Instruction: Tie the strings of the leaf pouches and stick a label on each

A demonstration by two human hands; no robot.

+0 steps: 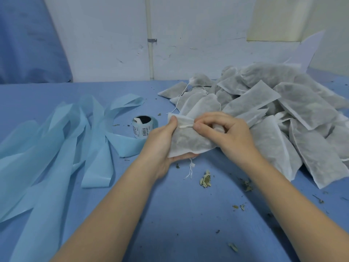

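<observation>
1. The left hand [160,146] cups 1 pouch [188,142] from below and from its left edge, thumb lying along the pouch's upper left corner, fingers curled under it.
2. The right hand [226,133] is curled over the pouch's upper right part; its thumb and forefinger pinch the white string [186,126] at the pouch's neck.
3. The pouch is held just above the blue table [179,214], in the middle of the view, its grey-green leaf filling showing through the white mesh.
4. A second bit of string [190,170] hangs from under the pouch, its frayed end near the table.
5. A heap of pouches [273,103] lies to the right and behind the hands, some with loose strings trailing out; the right hand is just beside its front edge.
6. A label roll [143,127] stands on the table just left of the left hand, printed labels facing outward.
7. Pale blue backing strip [62,148] from the roll lies in long loops across the left of the table.
8. Leaf crumbs [205,179] are scattered on the table below the pouch and toward the right.
9. A white wall with a pipe [150,44] stands behind the table.
</observation>
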